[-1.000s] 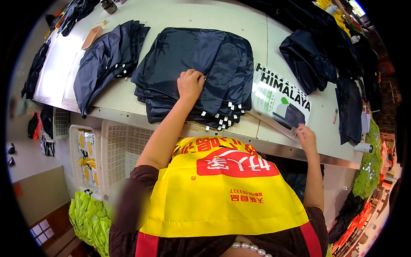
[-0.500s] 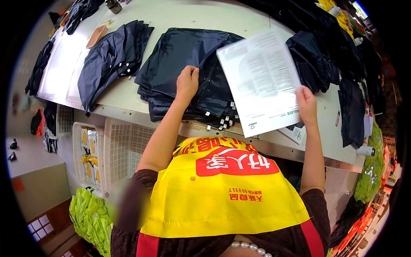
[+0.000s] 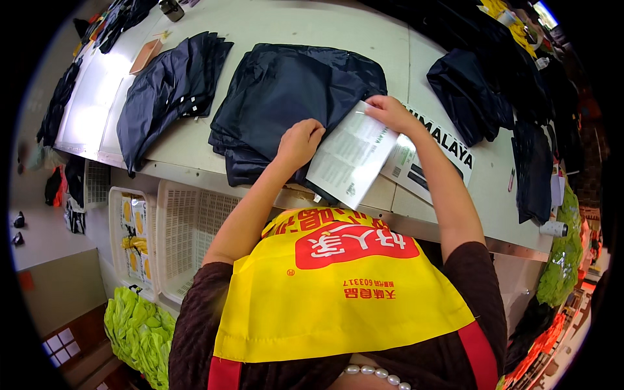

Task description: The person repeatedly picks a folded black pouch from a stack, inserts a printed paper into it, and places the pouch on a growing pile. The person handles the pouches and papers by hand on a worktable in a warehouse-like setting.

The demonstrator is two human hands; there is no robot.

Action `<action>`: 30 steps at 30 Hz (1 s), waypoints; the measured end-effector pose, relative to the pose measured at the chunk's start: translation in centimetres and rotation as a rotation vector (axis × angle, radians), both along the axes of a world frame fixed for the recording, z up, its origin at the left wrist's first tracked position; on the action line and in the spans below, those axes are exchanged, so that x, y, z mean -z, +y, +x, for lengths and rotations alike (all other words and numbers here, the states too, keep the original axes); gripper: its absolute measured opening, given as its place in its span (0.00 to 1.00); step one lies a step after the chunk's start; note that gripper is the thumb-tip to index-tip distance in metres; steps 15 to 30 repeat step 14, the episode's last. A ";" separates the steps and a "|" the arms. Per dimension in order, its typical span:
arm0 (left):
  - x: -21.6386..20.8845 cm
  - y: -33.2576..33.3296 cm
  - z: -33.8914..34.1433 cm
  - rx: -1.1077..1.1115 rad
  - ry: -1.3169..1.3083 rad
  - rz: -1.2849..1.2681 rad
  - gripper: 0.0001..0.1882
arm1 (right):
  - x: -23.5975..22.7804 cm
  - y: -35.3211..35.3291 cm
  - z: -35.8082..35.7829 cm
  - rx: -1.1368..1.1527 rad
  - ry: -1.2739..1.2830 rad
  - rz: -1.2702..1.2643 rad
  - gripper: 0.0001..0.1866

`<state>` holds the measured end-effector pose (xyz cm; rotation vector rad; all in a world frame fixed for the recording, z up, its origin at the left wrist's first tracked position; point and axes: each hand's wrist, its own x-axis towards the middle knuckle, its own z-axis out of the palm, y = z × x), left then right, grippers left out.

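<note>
A stack of dark navy, shiny fabric pieces [image 3: 279, 91] lies at the middle of the white table. Over its right front part, my left hand [image 3: 300, 143] is closed with the fingertips pinching the fabric. My right hand [image 3: 392, 114] grips the upper edge of a glossy white printed sheet [image 3: 351, 153]. The sheet slants along the stack's right side, and its left edge meets the fabric. Whether that edge goes under the cloth I cannot tell. Partly beneath my right forearm, another printed sheet [image 3: 448, 159] with bold black lettering rests on the table.
More navy pieces [image 3: 172, 84] lie at the left, near a tan open box [image 3: 145, 56]. Dark fabric heaps [image 3: 468, 91] are on the right, with a thread spool [image 3: 554, 229] at the edge. White plastic baskets [image 3: 170, 227] stand below the table's front left edge.
My right hand has moved left with the sheet, from beside the stack to against its right side. My left hand has shifted slightly right and nearer. The lettered sheet on the table is now uncovered.
</note>
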<state>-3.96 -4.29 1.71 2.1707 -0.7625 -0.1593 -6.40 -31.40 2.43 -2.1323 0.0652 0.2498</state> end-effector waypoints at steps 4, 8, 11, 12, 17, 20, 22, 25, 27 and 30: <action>2.0 0.1 -0.4 -0.094 -0.023 -0.021 0.10 | 0.0 0.5 0.8 0.258 0.125 0.374 0.19; 1.9 0.3 -0.7 -0.122 -0.026 -0.051 0.09 | -0.3 -1.9 -4.6 0.400 0.234 0.949 0.22; 1.4 -0.1 -0.9 -0.126 -0.012 -0.062 0.09 | -1.0 0.7 -8.6 0.392 0.425 0.748 0.15; 1.2 -0.3 -0.9 -0.118 -0.025 -0.067 0.09 | -0.5 1.7 -8.9 0.392 0.448 0.668 0.15; 0.1 -0.7 -1.3 -0.117 -0.025 -0.048 0.09 | 0.1 3.7 -8.6 0.438 0.438 0.509 0.19; 0.1 -0.7 -1.3 -0.117 -0.025 -0.048 0.09 | 0.1 3.7 -8.6 0.438 0.438 0.509 0.19; 0.1 -0.7 -1.3 -0.117 -0.025 -0.048 0.09 | 0.1 3.7 -8.6 0.438 0.438 0.509 0.19; 0.1 -0.7 -1.3 -0.117 -0.025 -0.048 0.09 | 0.1 3.7 -8.6 0.438 0.438 0.509 0.19; 0.1 -0.7 -1.3 -0.117 -0.025 -0.048 0.09 | 0.1 3.7 -8.6 0.438 0.438 0.509 0.19; 0.1 -0.7 -1.3 -0.117 -0.025 -0.048 0.09 | 0.1 3.7 -8.6 0.438 0.438 0.509 0.19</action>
